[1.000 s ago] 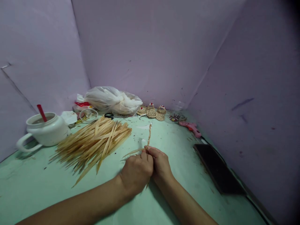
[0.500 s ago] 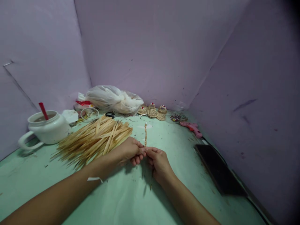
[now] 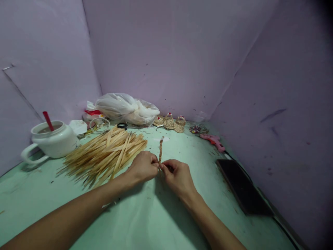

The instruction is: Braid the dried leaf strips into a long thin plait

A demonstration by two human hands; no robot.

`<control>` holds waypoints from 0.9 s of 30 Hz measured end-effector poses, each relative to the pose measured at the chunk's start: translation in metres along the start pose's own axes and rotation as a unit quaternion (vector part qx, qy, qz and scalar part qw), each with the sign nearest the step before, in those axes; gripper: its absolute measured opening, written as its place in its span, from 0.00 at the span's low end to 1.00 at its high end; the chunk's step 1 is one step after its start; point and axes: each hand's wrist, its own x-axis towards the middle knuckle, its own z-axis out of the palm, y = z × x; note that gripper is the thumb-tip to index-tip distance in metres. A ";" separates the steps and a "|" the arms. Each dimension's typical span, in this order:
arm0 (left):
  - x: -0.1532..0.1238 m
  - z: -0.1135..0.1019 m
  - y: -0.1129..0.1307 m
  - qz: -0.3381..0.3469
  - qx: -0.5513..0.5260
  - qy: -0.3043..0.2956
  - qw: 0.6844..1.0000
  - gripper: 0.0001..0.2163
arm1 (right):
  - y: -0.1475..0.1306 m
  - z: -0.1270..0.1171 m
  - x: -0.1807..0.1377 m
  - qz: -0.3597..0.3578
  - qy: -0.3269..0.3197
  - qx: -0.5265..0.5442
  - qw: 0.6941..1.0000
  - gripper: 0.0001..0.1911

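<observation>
A thin braid (image 3: 160, 151) of straw-coloured fibre points away from me across the green table (image 3: 145, 222), its far end near a small white patch. At its near end my left hand (image 3: 144, 166) is closed, thumb and fingers pinched on the strands. Close against it, my right hand (image 3: 178, 175) pinches the same end from the other side. The fingers hide the join and any loose strand ends. Left of the braid, just past my left hand, lies a pile of flat dried straw strips (image 3: 106, 152).
A white pot-shaped mug (image 3: 58, 144) with a red stick stands at the left. At the back are a knotted plastic bag (image 3: 125, 109), scissors (image 3: 122, 125) and small woven pieces (image 3: 169, 122). Rightward lie a pink glue gun (image 3: 214, 141) and a dark flat slab (image 3: 243, 187).
Both hands have turned knuckles-up and drawn closer at the braid's near end. The strand tails that hung below the hands no longer show. The braid leans slightly differently.
</observation>
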 end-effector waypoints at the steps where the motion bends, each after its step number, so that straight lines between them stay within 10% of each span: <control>1: 0.000 0.000 0.001 -0.001 0.008 0.003 1.000 0.10 | 0.000 -0.003 0.001 0.001 -0.004 -0.024 1.000 0.09; 9: -0.002 0.010 0.005 -0.075 -0.060 0.067 0.993 0.09 | -0.006 0.003 -0.002 0.117 -0.024 0.021 0.993 0.13; 15: 0.002 0.021 0.001 -0.187 -0.213 0.040 0.958 0.07 | -0.013 0.013 -0.022 -0.069 -0.029 -0.149 0.986 0.11; 21: 0.003 0.029 -0.006 -0.179 -0.170 0.056 0.967 0.06 | -0.012 0.005 -0.019 -0.200 -0.159 -0.349 0.901 0.12; 27: 0.006 0.029 -0.010 -0.157 -0.105 0.065 0.980 0.06 | -0.019 -0.005 -0.019 -0.284 -0.223 -0.281 0.889 0.07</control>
